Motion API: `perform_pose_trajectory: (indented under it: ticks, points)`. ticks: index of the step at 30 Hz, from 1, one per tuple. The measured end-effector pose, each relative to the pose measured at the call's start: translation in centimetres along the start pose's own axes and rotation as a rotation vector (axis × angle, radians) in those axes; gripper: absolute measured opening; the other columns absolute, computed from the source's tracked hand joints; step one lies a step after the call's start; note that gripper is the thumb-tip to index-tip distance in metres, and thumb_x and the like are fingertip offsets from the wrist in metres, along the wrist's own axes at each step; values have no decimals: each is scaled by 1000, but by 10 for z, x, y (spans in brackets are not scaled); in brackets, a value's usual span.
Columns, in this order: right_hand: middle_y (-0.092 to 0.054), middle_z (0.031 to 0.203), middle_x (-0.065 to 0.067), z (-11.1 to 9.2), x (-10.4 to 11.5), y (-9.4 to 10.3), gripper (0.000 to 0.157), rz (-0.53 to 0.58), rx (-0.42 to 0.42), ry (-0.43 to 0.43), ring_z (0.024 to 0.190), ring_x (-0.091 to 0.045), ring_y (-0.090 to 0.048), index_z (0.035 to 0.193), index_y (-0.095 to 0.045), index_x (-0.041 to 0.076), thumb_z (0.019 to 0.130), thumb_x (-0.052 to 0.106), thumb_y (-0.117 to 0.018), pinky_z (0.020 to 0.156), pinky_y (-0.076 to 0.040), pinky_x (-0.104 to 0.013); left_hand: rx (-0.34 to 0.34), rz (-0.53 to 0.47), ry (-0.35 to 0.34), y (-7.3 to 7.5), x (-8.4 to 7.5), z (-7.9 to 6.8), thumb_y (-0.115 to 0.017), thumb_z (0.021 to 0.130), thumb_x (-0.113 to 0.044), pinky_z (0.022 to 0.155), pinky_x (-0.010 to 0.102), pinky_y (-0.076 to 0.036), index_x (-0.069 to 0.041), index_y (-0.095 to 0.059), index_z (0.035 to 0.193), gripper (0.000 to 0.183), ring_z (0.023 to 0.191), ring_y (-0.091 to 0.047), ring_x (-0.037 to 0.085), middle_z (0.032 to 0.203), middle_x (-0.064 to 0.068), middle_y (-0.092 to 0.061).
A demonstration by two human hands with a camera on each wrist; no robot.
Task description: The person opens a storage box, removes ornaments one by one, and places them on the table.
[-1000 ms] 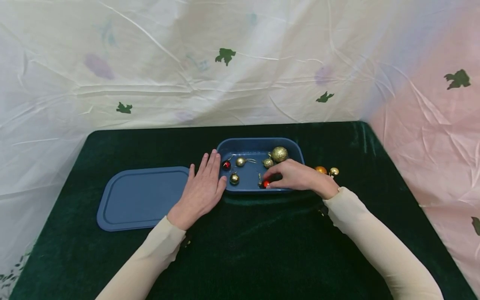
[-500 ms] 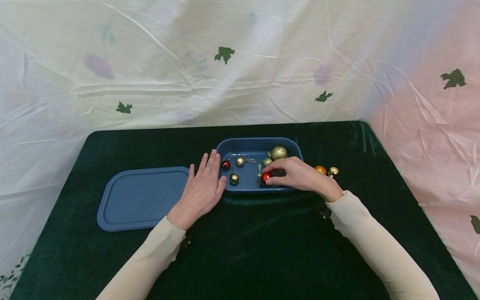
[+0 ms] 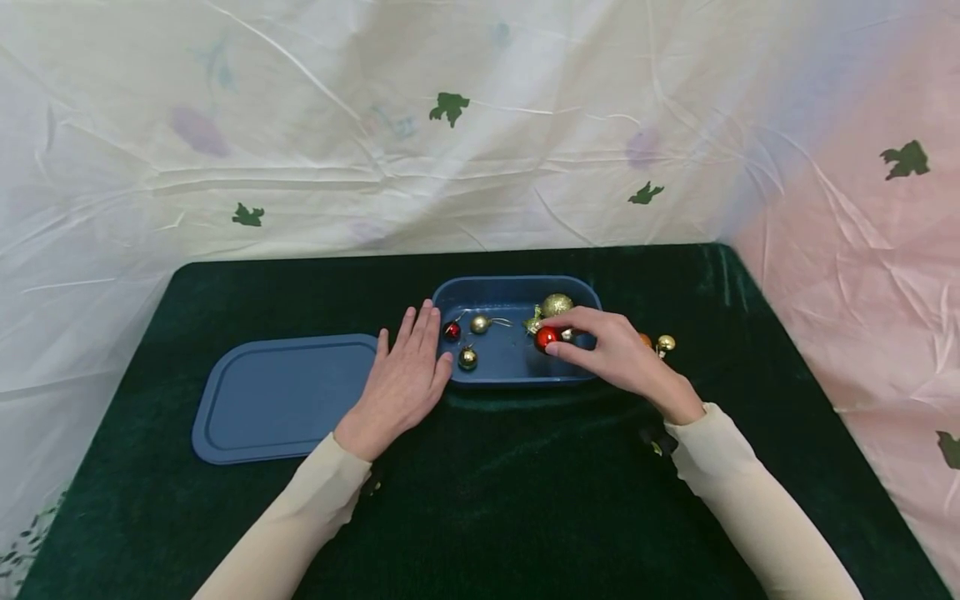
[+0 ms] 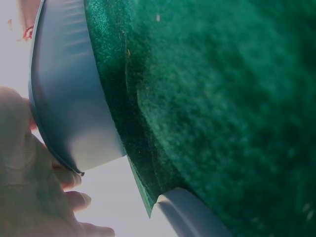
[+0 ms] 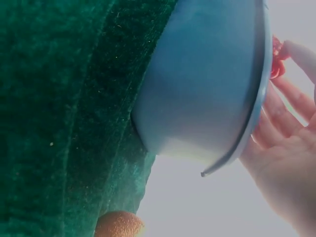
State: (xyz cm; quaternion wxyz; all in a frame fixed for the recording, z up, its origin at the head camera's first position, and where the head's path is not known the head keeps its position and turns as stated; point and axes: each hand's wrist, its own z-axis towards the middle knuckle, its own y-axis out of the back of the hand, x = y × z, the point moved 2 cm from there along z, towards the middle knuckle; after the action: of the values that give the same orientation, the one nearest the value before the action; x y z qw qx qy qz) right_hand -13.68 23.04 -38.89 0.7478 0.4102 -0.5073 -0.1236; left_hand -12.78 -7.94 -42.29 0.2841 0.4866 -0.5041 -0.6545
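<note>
My right hand [image 3: 626, 354] pinches a shiny red bauble [image 3: 547, 339] between thumb and fingertips, above the blue box [image 3: 517, 381]. In the right wrist view the red bauble [image 5: 277, 69] shows just over the box's rim. My left hand [image 3: 401, 379] lies with straight fingers against the box's left end. Inside the box are a dark red bauble [image 3: 452, 331], a matte gold bauble [image 3: 480, 323] with a loop, a shiny gold bauble [image 3: 468, 358] and a large glittery gold bauble [image 3: 557, 306]. Smaller gold pieces beside the large one are partly hidden by my right fingers.
A blue lid [image 3: 285, 400] lies flat left of the box, partly under my left hand. Right of the box sit a gold bauble [image 3: 666, 342] and an orange bauble [image 5: 120, 225], mostly hidden by my hand in the head view. Dark green cloth [image 3: 487, 500] covers the table.
My right hand has raised the red bauble from the box's front side and carried it slightly right and away from me. The left hand has stayed in place.
</note>
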Motion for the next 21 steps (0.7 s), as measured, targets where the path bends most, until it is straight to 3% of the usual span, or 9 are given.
perform_pose_trajectory:
  ticks: [11, 17, 21]
  points:
    - [-68, 129, -6, -22, 2, 12, 39, 4, -139, -27, 117, -27, -63, 137, -66, 13, 100, 24, -71, 97, -50, -58, 13, -11, 11, 1, -2, 1, -37, 111, -39, 123, 66, -8, -7, -12, 166, 69, 159, -3, 31, 174, 11, -5]
    - [-70, 125, -2, -33, 0, 18, 37, -10, -206, -6, 104, -18, -64, 136, -67, 14, 99, 18, -71, 84, -52, -35, 21, -21, 16, 4, -3, 1, -38, 111, -39, 123, 65, -7, -6, -13, 166, 69, 159, -3, 32, 174, 10, -4]
    - [-71, 125, -2, -39, -1, 22, 35, -7, -250, 2, 105, -17, -65, 134, -69, 15, 99, 13, -71, 86, -48, -24, 20, -21, 12, 6, -3, 1, -37, 111, -39, 123, 66, -8, -5, -14, 166, 69, 159, -5, 33, 174, 10, -4]
